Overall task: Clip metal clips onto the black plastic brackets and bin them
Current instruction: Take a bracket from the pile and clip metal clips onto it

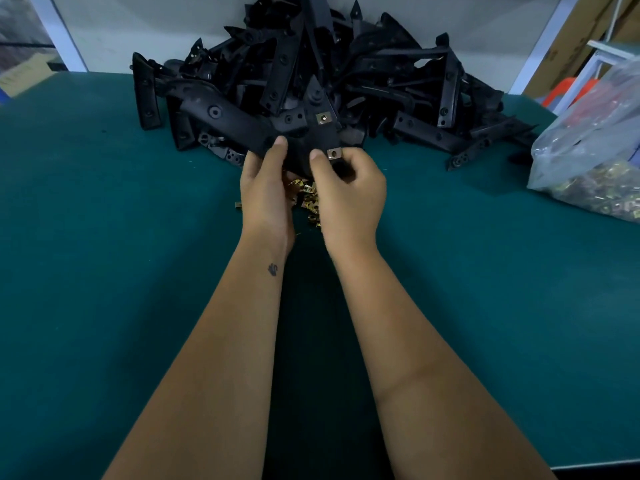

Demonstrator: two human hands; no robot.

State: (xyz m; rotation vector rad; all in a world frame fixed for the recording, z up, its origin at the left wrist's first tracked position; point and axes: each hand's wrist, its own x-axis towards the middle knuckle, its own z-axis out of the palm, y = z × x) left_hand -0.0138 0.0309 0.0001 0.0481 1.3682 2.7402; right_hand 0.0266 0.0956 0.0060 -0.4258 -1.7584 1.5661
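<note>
At the right edge of the green table (104, 237) sits a clear plastic bag (595, 133); its lower part holds a mass of small brass-coloured metal clips (602, 192), and something red shows blurred through its upper part; what that is cannot be told. No bin shows in the view.

Both hands hold one black plastic bracket (242, 123) just above the table, in front of a big loose pile of brackets (346, 64) heaped against the white wall at the table's far side; the held bracket is long and flat, matte black, with a round raised hole partway along its arm, which runs up to the left; its near end widens where the hands meet it. Two square metal clips are on it: one clip (322, 118) sits on the upper part, grey-gold with a hole in its middle; a second clip (334, 154) sits at the near edge.

The left hand (266, 188) grips the bracket from the left, thumb laid on its top face; the right hand (349, 192) has its fingers curled round the bracket's near end, thumb pressed just beside the second clip. Under and between the hands a small scatter of loose clips (308, 199) lies on the table.
</note>
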